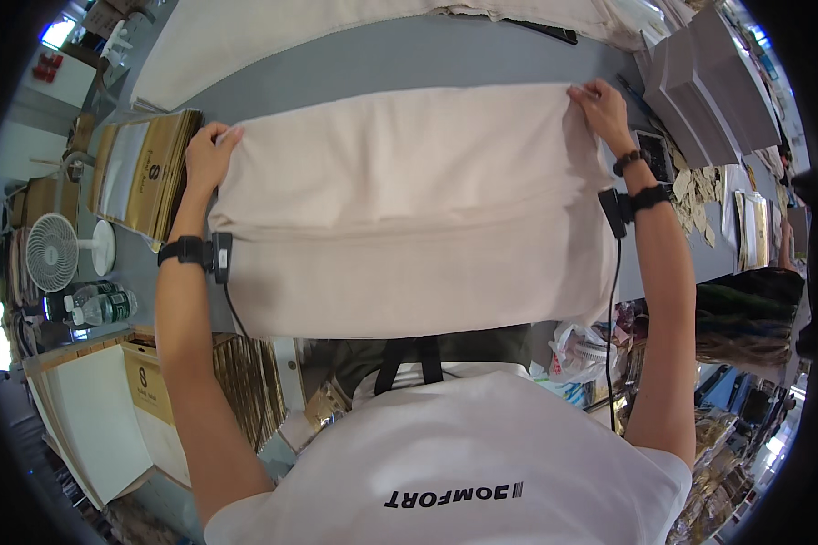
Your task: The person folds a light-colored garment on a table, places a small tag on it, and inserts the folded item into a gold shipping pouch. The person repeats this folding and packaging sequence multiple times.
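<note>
A cream fabric piece [409,204] lies across the grey table in front of me, its near edge reaching the table's front. My left hand [209,151] pinches its far left corner between thumb and fingers. At the far right corner, my right hand [601,112] grips the same cloth. A soft crease crosses the fabric from side to side, and light folds run down from the far edge. Both wrists carry black straps with small cabled devices.
More cream fabric [259,34] lies at the table's far side. Gold printed packages [150,170], a white fan [53,252] and plastic bottles [109,306] stand left. Stacked pale sheets [705,88] and scraps [695,194] lie right. Another person's dark clothing [750,313] shows at right.
</note>
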Demonstrator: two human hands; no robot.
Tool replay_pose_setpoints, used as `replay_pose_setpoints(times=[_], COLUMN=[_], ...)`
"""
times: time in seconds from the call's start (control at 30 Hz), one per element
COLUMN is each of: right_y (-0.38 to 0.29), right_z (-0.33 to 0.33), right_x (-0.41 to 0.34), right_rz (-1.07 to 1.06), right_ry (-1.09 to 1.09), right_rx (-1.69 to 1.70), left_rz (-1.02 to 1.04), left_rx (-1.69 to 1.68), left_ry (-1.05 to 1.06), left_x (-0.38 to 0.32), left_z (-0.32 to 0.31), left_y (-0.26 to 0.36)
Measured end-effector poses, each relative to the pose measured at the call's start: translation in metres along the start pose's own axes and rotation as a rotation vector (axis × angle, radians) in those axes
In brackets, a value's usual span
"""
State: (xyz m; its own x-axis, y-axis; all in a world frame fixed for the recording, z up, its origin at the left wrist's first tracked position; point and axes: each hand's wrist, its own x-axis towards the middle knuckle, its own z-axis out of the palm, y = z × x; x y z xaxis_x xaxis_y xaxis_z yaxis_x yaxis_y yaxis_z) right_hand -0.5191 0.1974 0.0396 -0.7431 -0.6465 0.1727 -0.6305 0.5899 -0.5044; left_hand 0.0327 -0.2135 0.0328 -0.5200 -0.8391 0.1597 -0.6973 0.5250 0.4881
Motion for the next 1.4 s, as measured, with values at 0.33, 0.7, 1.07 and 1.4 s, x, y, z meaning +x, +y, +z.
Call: replay_pose_setpoints(times=[0.33,0.7,1.07,1.4], right_y=[-0.039,0.002,-0.039,-0.038], right_z=[-0.094,-0.131,-0.023,-0.009], right_x=[-0.092,-0.272,-0.210,-0.163], right_rz=[-0.295,-0.143,-0.436,-0.392], right_ry=[0.287,-0.455,-0.130,-0.185], right_rx=[0.501,0.170,-0.259,-0.239], left_rz=[0.198,-0.059,0.446,0.354], left_rx=[-0.829,-0.514,0.311,0.290], left_ry=[0.361,-0.177,-0.171,-0.155], left_x=[-0.072,-0.263,-0.207,-0.179], left_z=[-0.072,-0.093,-0.009,0.002], left_y=[0.046,0.001,0.086,0.058])
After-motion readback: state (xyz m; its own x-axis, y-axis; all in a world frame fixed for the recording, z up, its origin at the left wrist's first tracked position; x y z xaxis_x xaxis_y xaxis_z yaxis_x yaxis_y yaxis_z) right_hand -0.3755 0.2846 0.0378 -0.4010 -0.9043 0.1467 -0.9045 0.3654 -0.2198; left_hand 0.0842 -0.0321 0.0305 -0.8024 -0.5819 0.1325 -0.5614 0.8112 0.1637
